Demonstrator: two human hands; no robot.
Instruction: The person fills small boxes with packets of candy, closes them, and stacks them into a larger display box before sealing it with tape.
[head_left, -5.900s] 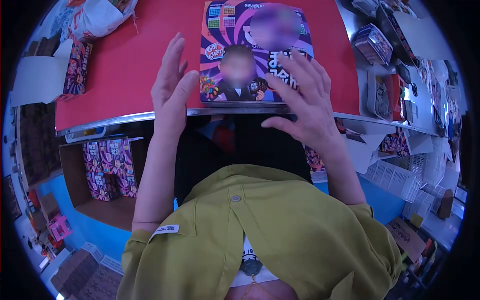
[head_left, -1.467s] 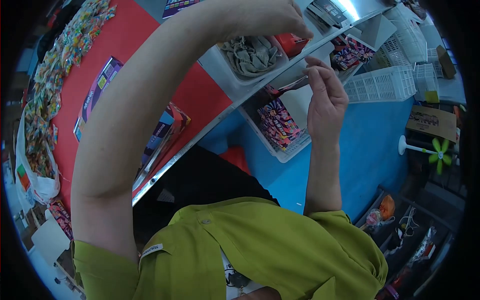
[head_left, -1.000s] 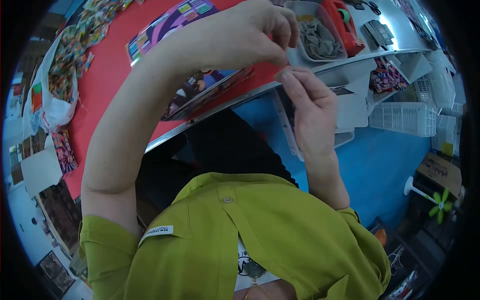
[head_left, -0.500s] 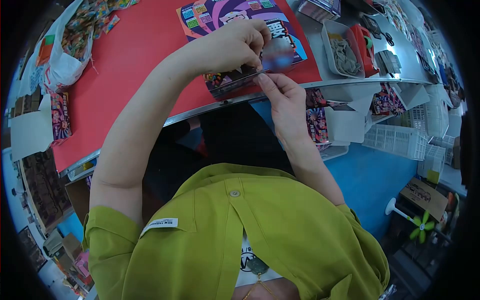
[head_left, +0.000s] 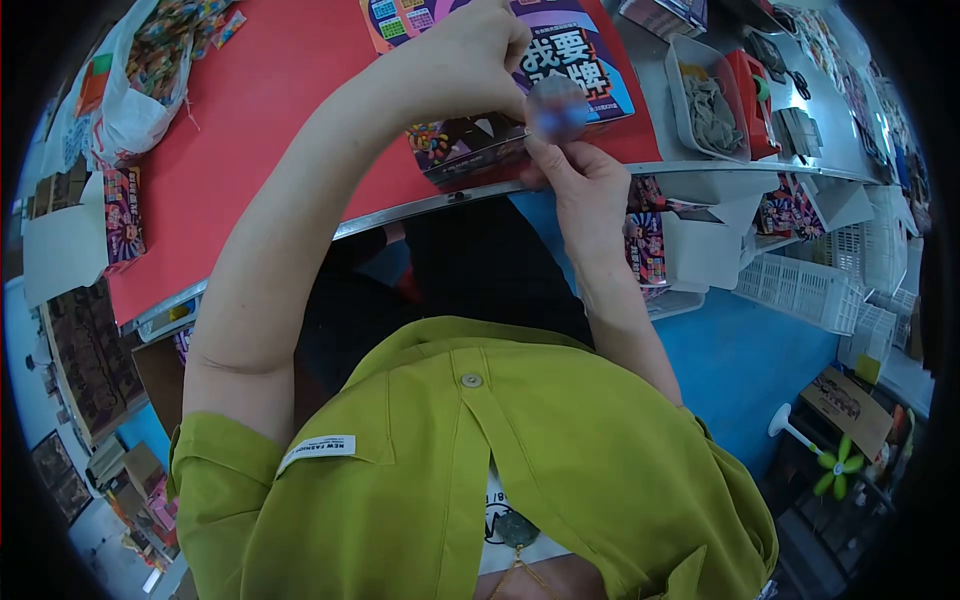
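A printed purple cardboard box (head_left: 606, 82) with large white lettering lies near the front edge of the red tabletop. Its dark front side, with colourful candy pictures, faces me. My left hand (head_left: 478, 62) rests over the top of the box, fingers curled downward and partly hidden. At the box's front edge, my right hand (head_left: 588, 190) has its thumb pressed against bent fingers. Whatever either hand pinches is too small or hidden to name. A round blurred patch covers part of the box between the two hands.
On the red table (head_left: 270, 90), a plastic bag (head_left: 135, 135) of wrapped candies stands at left. An open small box (head_left: 123, 215) sits below it. To the right are a white bin (head_left: 712, 110) with cloth-like contents, a red tape dispenser (head_left: 755, 105) and white baskets (head_left: 800, 285).
My left hand has moved up and away from the right hand, uncovering more lettering. My right hand has shifted slightly right, still at the front edge. The whole view has shifted a little.
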